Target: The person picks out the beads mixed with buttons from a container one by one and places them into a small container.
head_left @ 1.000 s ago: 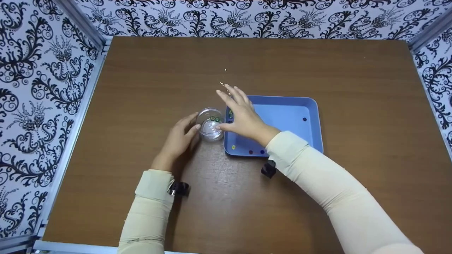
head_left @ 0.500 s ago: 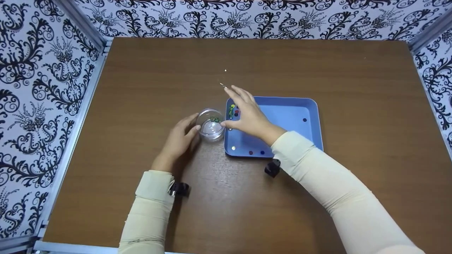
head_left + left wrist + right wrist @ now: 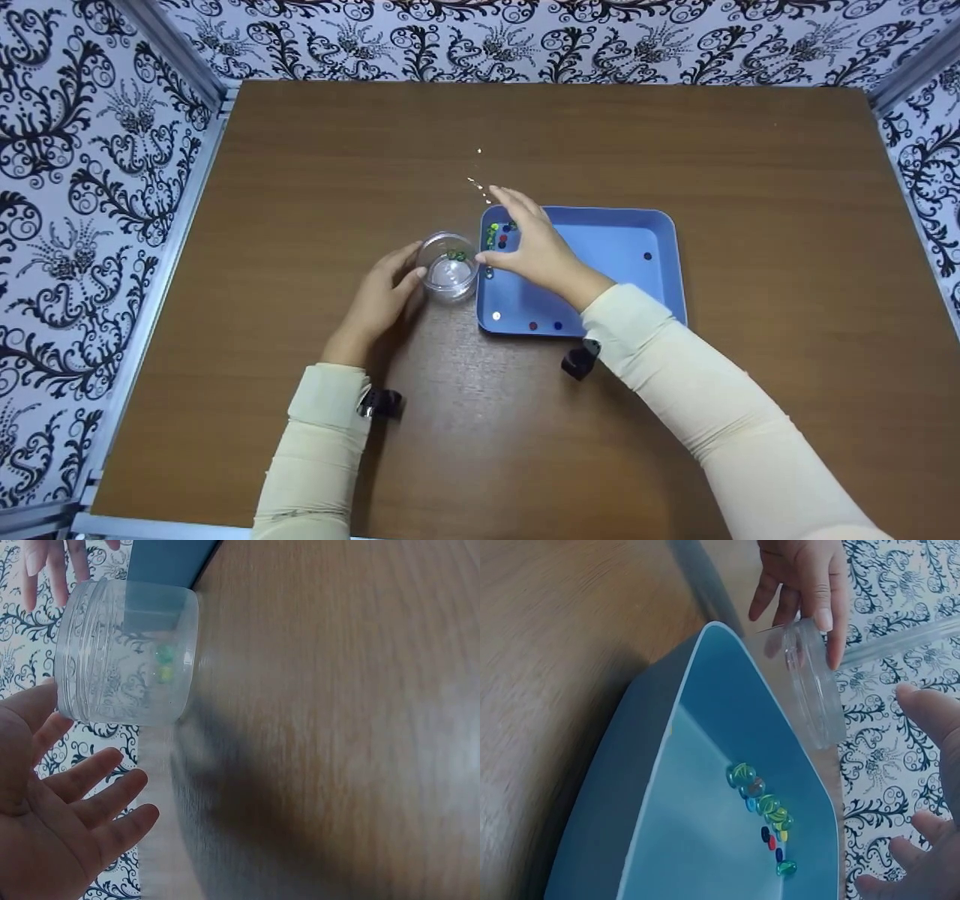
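A clear round plastic jar point(image 3: 450, 291) stands upright just left of the blue tray point(image 3: 600, 244). Its rim is held between the thumb and index finger of my left hand point(image 3: 381, 294), while the other fingers spread loosely, as the left wrist view shows. A few green glass marbles point(image 3: 456, 256) lie at the jar's bottom. Over the tray's left side hovers my right hand point(image 3: 536, 251), fingers apart, with nothing seen between them; its thumb is near the jar's rim. Several greenish marbles point(image 3: 768, 805) and small flat coloured discs point(image 3: 772, 842) cluster along the tray's wall.
Single discs lie elsewhere in the tray: a dark one point(image 3: 647, 256) at right, a pale one point(image 3: 496, 316) and a red one point(image 3: 533, 325) near the front edge. Tiny bright specks point(image 3: 479, 187) show on the brown table point(image 3: 300, 150) behind the tray. Patterned walls surround it.
My right hand has drawn back slightly to the right, away from the jar, uncovering the marbles and discs at the tray's left. The left hand and jar have not moved.
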Motion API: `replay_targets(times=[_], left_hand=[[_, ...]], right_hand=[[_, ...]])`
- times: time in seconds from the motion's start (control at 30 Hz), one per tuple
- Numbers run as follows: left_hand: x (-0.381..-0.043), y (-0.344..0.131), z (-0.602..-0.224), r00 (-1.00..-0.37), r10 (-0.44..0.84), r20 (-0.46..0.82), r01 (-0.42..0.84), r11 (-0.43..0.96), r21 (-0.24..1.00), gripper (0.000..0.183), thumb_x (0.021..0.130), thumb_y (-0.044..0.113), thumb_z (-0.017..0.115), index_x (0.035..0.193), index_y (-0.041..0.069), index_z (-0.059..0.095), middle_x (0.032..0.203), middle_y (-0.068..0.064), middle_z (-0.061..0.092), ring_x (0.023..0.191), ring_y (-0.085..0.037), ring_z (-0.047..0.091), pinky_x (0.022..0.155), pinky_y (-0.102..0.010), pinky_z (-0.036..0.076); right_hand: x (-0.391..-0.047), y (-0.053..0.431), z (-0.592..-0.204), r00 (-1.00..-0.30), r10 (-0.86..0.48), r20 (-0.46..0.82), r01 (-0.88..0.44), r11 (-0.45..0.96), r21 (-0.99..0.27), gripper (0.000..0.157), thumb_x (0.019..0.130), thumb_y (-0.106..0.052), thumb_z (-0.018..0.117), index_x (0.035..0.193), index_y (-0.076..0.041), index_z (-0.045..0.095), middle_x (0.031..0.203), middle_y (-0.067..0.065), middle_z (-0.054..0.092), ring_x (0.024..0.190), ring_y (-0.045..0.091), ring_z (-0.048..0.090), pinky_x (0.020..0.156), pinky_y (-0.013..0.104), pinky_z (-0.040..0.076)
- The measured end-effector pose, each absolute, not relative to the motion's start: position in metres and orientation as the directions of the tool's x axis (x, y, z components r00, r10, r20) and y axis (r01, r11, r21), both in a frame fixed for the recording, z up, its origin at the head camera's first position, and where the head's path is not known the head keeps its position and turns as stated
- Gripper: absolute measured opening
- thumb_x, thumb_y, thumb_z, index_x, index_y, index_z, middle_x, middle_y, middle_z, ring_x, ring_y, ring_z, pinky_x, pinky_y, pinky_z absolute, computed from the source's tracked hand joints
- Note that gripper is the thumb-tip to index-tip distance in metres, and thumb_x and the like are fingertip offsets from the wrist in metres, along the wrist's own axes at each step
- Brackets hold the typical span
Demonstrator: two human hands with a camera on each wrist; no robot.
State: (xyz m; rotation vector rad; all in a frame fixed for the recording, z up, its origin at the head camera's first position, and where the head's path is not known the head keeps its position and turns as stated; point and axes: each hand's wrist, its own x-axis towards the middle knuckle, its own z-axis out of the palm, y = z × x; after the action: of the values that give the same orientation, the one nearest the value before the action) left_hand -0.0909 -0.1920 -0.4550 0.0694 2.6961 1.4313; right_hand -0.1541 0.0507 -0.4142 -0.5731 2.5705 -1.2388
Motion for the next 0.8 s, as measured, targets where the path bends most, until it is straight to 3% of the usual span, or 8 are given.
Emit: replay_targets(times=[0.2, 0.4, 0.6, 0.8], left_hand=[[-0.0908, -0.1916, -0.455, -0.995, 0.077, -0.063, -0.009, 0.56, 0.828, 0.045, 0.099, 0.018, 0.055, 0.141, 0.005, 0.049, 0.143, -0.018, 0.048, 0.137, -0.032, 0.038, 0.116, -0.044, 0.026], [-0.091, -0.1916, -0.4559, -0.996, 0.075, -0.058, -0.006, 0.556, 0.831, 0.045, 0.098, 0.018, 0.056, 0.141, 0.005, 0.049, 0.143, -0.018, 0.048, 0.136, -0.032, 0.038, 0.116, -0.044, 0.026], [-0.0914, -0.1922, -0.4568, -0.995, 0.081, -0.052, 0.002, 0.56, 0.829, 0.046, 0.098, 0.018, 0.056, 0.142, 0.005, 0.048, 0.143, -0.017, 0.048, 0.136, -0.032, 0.038, 0.116, -0.044, 0.026], [-0.091, -0.1923, -0.4564, -0.995, 0.087, -0.049, 0.009, 0.567, 0.824, 0.046, 0.098, 0.018, 0.056, 0.142, 0.006, 0.048, 0.143, -0.016, 0.048, 0.136, -0.031, 0.039, 0.115, -0.043, 0.027]], right_hand=[[-0.1537, 0.0514, -0.4148, -0.915, -0.399, -0.065, -0.173, 0.532, -0.829, 0.088, 0.081, -0.029, 0.079, 0.153, -0.017, 0.029, 0.156, 0.006, 0.029, 0.143, 0.025, 0.027, 0.116, 0.045, 0.025], [-0.1547, 0.0519, -0.4176, -0.932, -0.352, -0.085, -0.099, 0.473, -0.876, 0.081, 0.083, -0.024, 0.077, 0.15, -0.013, 0.033, 0.149, 0.011, 0.04, 0.135, 0.03, 0.039, 0.112, 0.046, 0.033], [-0.156, 0.0514, -0.4204, -0.941, -0.322, -0.106, -0.037, 0.41, -0.911, 0.075, 0.085, -0.018, 0.075, 0.148, -0.008, 0.036, 0.145, 0.015, 0.044, 0.132, 0.033, 0.042, 0.107, 0.048, 0.038], [-0.1576, 0.0505, -0.423, -0.946, -0.281, -0.159, 0.046, 0.369, -0.928, 0.073, 0.085, -0.016, 0.074, 0.148, -0.008, 0.037, 0.142, 0.015, 0.046, 0.13, 0.029, 0.046, 0.103, 0.041, 0.045]])
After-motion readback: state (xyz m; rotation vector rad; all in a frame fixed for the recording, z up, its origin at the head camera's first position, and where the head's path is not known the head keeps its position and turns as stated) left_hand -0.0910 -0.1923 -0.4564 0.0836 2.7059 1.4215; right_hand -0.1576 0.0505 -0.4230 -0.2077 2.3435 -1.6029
